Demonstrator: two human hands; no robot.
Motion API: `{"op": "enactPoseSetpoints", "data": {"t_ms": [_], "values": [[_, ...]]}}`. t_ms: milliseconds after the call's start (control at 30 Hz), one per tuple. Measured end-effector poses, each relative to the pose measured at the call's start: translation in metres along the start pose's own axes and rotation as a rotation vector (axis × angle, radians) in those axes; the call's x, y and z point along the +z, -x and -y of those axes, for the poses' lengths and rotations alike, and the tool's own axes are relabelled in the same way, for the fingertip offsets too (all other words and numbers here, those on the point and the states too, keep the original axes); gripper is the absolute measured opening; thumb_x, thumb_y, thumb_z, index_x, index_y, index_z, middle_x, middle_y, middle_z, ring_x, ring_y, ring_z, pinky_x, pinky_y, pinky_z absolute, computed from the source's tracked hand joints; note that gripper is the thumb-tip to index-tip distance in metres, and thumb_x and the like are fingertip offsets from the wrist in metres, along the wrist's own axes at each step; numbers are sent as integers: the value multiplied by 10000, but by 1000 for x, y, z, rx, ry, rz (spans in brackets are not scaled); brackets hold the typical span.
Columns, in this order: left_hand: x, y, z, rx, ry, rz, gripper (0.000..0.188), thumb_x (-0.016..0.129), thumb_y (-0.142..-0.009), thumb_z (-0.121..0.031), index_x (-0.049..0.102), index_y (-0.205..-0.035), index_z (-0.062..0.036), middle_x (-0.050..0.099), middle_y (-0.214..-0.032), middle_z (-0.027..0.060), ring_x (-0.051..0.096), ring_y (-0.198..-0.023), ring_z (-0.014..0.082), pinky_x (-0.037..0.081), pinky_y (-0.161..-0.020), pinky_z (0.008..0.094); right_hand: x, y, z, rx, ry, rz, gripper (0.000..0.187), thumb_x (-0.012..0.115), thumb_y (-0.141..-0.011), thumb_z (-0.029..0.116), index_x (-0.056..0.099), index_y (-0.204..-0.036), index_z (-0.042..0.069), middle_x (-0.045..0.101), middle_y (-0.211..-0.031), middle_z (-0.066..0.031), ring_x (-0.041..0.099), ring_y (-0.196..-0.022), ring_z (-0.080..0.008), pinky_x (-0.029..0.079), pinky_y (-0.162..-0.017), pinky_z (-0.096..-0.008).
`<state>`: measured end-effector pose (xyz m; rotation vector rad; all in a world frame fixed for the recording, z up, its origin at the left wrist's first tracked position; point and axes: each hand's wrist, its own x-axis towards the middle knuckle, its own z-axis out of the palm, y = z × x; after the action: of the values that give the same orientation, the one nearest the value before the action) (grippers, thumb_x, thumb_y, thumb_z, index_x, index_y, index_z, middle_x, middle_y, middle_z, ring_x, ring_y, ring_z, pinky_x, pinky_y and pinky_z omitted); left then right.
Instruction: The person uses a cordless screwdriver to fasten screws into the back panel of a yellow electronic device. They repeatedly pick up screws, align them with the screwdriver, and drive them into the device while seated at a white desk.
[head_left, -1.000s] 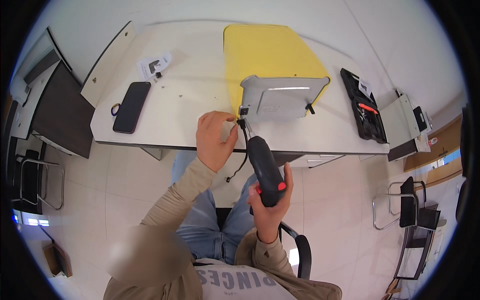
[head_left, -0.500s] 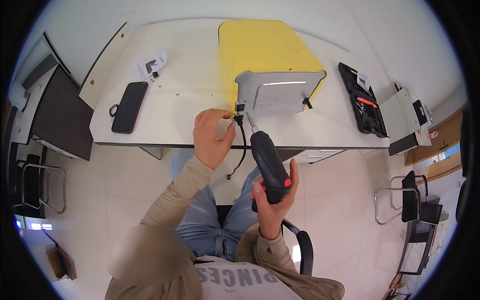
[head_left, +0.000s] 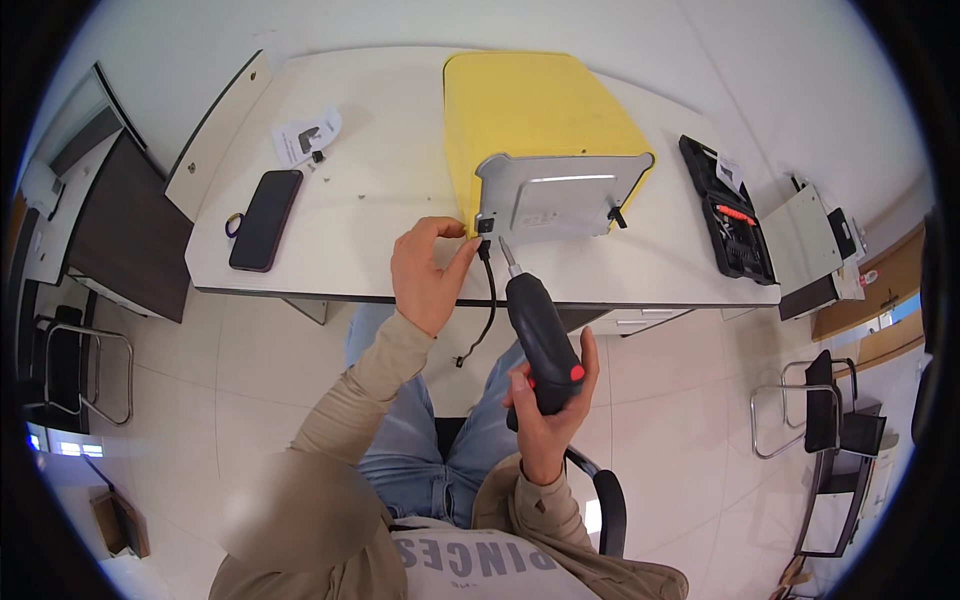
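Note:
A yellow box-shaped appliance lies on the table, its grey metal panel facing me. At the panel's lower left corner, a black cord hangs over the table edge, ending in a small connector. My left hand pinches at the cord's upper end with thumb and index finger, against that corner; the exact contact is partly hidden. My right hand wraps round the handle of a black electric screwdriver with red buttons. Its bit points up at the panel's lower edge, close to the cord; whether it touches cannot be told.
On the table at left are a black phone, a roll of tape, a printed leaflet and several small loose parts. An open black tool case with an orange-handled tool lies at right. Chairs stand beyond.
The whole view has shifted slightly, so the table and appliance sit a little lower in it. My left fingers and the screwdriver keep nearly the same places by the panel's corner.

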<state>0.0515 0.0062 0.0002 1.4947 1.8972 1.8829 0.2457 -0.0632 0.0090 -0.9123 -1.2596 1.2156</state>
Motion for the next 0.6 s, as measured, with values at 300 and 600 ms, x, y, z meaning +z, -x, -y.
{"op": "enactPoseSetpoints", "data": {"t_ms": [300, 600], "values": [[-9, 1, 3, 14, -2, 37, 214, 767, -826, -106, 655, -987, -21, 697, -955, 104, 649, -889, 277, 487, -842, 356, -1, 2, 12, 66, -19, -42, 864, 654, -844, -75, 206, -1567, 74, 631, -863, -87, 583, -666, -119, 526, -611, -267], [-93, -47, 34, 67, -403, 49, 203, 715, -821, -11, 641, -1010, -3, 645, -952, 116, 642, -752, 265, 510, -700, 380, -2, -1, 9, 72, -50, -95, 861, 625, -835, -80, 205, -1569, 85, 630, -860, -104, 584, -639, -124, 515, -570, -263]]}}
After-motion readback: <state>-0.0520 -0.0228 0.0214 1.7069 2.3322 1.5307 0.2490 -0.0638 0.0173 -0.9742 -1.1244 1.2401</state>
